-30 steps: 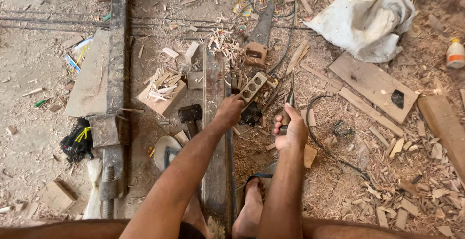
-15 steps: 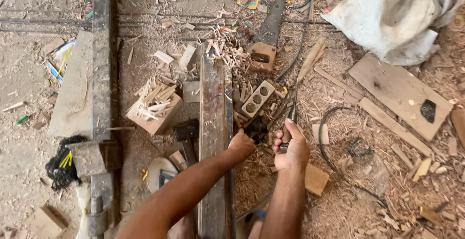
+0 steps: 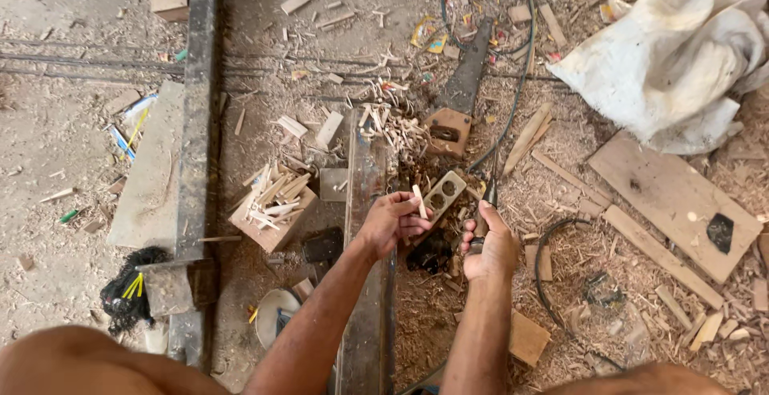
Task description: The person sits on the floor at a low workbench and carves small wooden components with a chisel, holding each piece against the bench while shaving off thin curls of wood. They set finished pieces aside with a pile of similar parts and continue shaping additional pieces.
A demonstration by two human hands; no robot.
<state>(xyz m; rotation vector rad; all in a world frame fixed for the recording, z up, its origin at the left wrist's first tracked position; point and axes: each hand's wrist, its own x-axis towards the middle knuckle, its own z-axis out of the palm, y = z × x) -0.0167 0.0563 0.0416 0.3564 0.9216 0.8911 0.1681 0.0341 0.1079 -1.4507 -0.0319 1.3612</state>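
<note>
Centre of the frame, above a sawdust-strewn floor (image 3: 96, 147): left hand (image 3: 390, 223), fingers curled and pinching a small pale wood sliver (image 3: 418, 201) upright at its tips, seemingly so its end stays free. Just right of it, touching or nearly so, lies a pale wooden block with two holes (image 3: 443, 195), tilted on a heap of shavings. Right hand (image 3: 489, 247), fingers wrapped tight round the handle of a dark narrow tool (image 3: 485, 203), blade pointing up-frame towards the block; exact kind of tool cannot be told. Below the left forearm, a long dark plank (image 3: 364, 315) runs down-frame. Left of centre, a block heaped with pale offcuts (image 3: 272, 203). Upper centre, a handsaw (image 3: 456, 98). Upper right, crumpled white cloth (image 3: 673, 58); beneath it, flat boards (image 3: 673, 203).
</note>
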